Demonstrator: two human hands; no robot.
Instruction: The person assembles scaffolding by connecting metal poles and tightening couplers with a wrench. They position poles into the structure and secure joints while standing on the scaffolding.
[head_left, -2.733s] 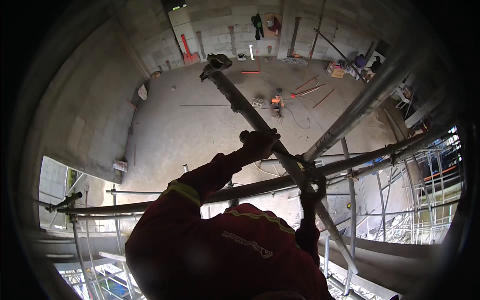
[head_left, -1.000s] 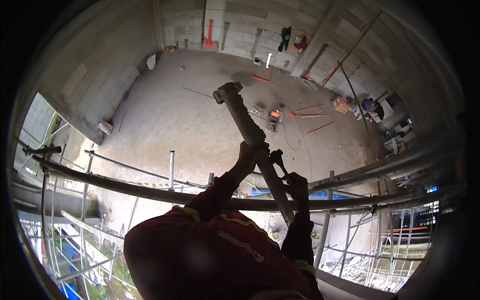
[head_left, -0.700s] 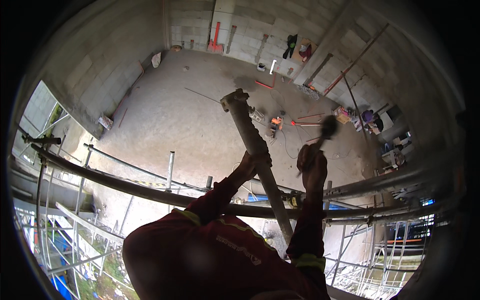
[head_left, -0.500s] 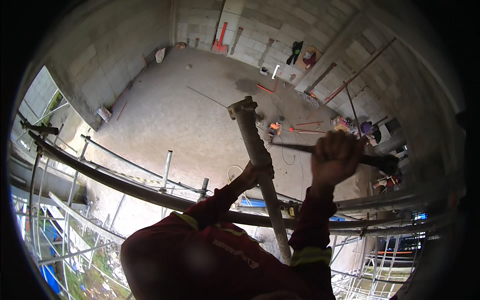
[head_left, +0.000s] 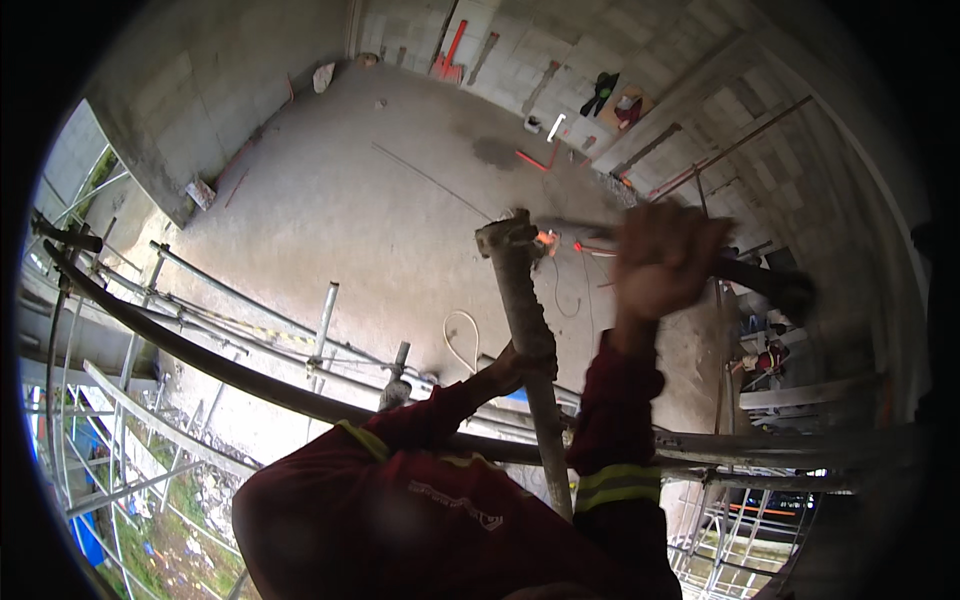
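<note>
My left hand (head_left: 509,370) is closed around an upright grey steel pipe (head_left: 541,405), below its rough, mortar-crusted sleeve. A bulky, clamp-like head (head_left: 507,234) tops this pipe. To its right, my right hand (head_left: 668,260) is raised in a fist around a dark, long-handled tool (head_left: 755,277). One thin end of the tool points left, close to the pipe's head; whether they touch I cannot tell. Its other, thicker end sticks out to the right. Motion blurs both tool and fist, so the tool's exact kind is unclear.
A dark horizontal scaffold rail (head_left: 215,372) runs across in front of me, with thinner scaffold tubes (head_left: 325,325) beyond. Far below lies a concrete floor (head_left: 330,190) with a pale hose loop (head_left: 461,340) and orange pieces. A person (head_left: 765,360) is down at the right.
My right fist and the tool have risen in the picture. The view has shifted somewhat, and the pipe's head now appears further right and lower. My left hand keeps its hold.
</note>
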